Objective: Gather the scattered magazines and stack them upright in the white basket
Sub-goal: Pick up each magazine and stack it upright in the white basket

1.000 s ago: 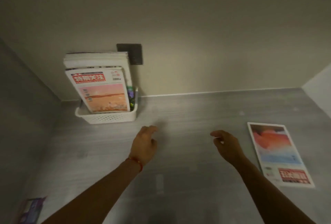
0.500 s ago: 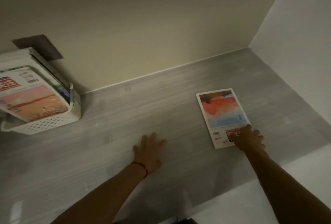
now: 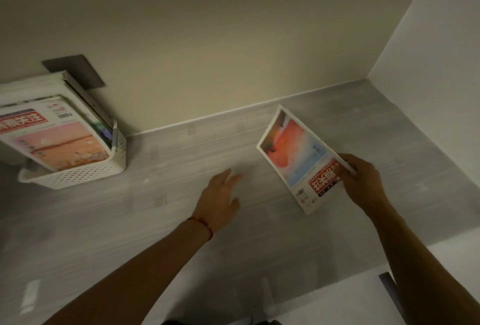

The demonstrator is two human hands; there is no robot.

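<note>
My right hand [image 3: 363,181] grips a magazine [image 3: 296,153] with a red and blue cover by its right edge and holds it tilted above the grey table [image 3: 168,220]. My left hand [image 3: 220,198] hovers over the table's middle with fingers straight and holds nothing. At the far left the white basket [image 3: 85,171] with perforated walls stands against the wall. Several magazines [image 3: 52,137] lean upright in it, the front one with a red title block and an orange picture.
A dark wall plate [image 3: 78,71] sits on the beige wall behind the basket. A white side wall [image 3: 428,51] closes the table's right end. The table's front edge runs along the lower right, with pale floor [image 3: 324,298] below it.
My right hand has taken hold of the flat magazine and lifted it off the table, tilting it up. My left hand has risen slightly from the tabletop. The view has swung back left.
</note>
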